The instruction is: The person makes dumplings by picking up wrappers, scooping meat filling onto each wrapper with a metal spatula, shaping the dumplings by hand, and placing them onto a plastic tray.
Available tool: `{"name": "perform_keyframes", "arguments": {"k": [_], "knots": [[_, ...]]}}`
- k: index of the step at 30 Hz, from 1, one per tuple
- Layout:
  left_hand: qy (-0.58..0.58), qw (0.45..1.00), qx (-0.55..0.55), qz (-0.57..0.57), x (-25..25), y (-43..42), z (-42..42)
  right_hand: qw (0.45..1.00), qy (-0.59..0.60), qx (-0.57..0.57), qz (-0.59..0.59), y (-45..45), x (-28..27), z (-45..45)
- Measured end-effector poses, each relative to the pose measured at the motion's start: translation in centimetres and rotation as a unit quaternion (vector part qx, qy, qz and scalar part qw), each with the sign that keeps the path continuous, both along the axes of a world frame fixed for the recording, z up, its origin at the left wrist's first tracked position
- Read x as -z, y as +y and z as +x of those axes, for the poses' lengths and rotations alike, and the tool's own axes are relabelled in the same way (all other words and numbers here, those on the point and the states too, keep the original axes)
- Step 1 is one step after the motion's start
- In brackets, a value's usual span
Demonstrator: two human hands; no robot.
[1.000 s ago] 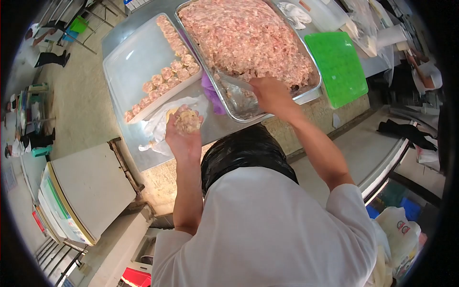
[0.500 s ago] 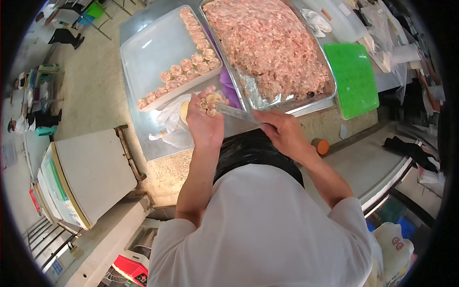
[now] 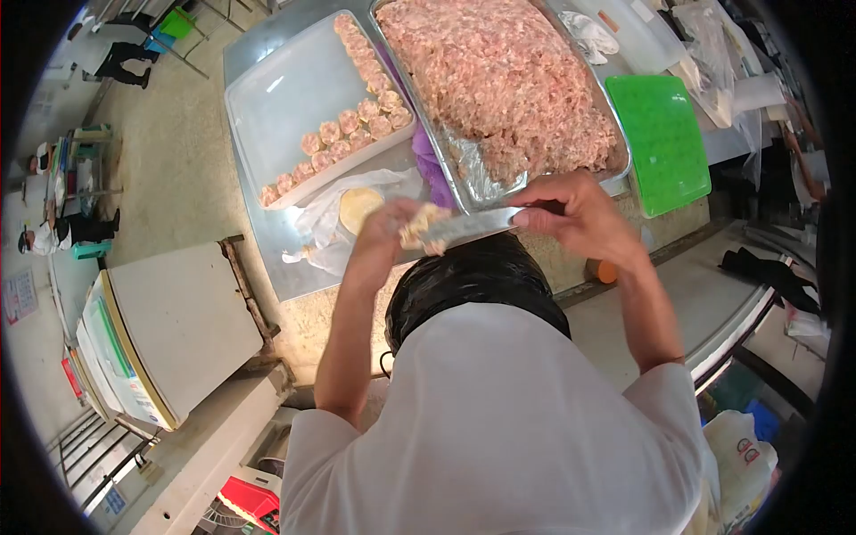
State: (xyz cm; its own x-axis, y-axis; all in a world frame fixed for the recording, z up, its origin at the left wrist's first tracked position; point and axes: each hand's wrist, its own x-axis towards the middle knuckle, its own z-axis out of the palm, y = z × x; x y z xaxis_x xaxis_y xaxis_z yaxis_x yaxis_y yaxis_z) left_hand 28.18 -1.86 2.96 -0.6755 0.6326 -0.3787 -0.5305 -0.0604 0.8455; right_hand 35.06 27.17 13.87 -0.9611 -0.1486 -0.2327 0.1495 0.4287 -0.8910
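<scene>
My left hand (image 3: pixel 383 234) is closed around a half-formed dumpling (image 3: pixel 426 226), yellow wrapper with meat filling, slightly blurred. Against it lies the flat blade of a metal spatula (image 3: pixel 481 224), its other end gripped in my right hand (image 3: pixel 580 218). Just beyond my left hand, round yellow wrappers (image 3: pixel 359 209) rest on a white plastic bag (image 3: pixel 314 234). Finished open-topped dumplings (image 3: pixel 350 122) stand in rows along two sides of a pale tray (image 3: pixel 245 89). Beside it, a metal tray (image 3: pixel 627 160) holds a large mound of minced meat (image 3: pixel 499 80).
A green lid-like board (image 3: pixel 658 143) lies right of the meat. Purple cloth (image 3: pixel 432 169) shows between the trays. A grey-topped cabinet (image 3: pixel 187 334) stands at left, and an orange-ended cylinder (image 3: pixel 603 270) lies below the table edge. Other people are at far left and right.
My left hand has turned and tilted the dumpling toward the right, uncovering the wrappers. My right hand has moved right and up, with the spatula now lying flatter against the dumpling.
</scene>
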Motion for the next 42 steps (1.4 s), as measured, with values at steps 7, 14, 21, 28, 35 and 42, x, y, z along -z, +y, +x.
{"name": "perform_keyframes", "arguments": {"k": [7,14,21,28,35,42], "knots": [[0.176,0.947,0.268,-0.007,-4.1,1.6,0.8,0.988,-0.028,-0.137,0.057,1.0,-1.2,-1.9],[0.257,0.945,0.158,-0.127,-0.1,1.2,3.2,0.973,-0.073,-0.139,0.168,2.3,-0.6,-1.5],[0.210,0.966,0.087,-0.123,-2.0,2.2,2.1,0.995,-0.026,-0.057,0.076,1.7,1.5,-0.4],[0.190,0.981,-0.041,-0.013,-2.1,3.7,2.2,0.995,-0.086,0.036,0.027,3.2,1.7,1.1],[0.238,0.966,0.054,-0.082,-2.9,3.4,1.6,0.998,-0.056,0.015,0.002,-0.1,1.1,1.0],[0.283,0.951,0.048,-0.113,-3.3,3.8,1.8,0.994,-0.026,-0.011,0.108,1.3,-0.4,0.8]]}}
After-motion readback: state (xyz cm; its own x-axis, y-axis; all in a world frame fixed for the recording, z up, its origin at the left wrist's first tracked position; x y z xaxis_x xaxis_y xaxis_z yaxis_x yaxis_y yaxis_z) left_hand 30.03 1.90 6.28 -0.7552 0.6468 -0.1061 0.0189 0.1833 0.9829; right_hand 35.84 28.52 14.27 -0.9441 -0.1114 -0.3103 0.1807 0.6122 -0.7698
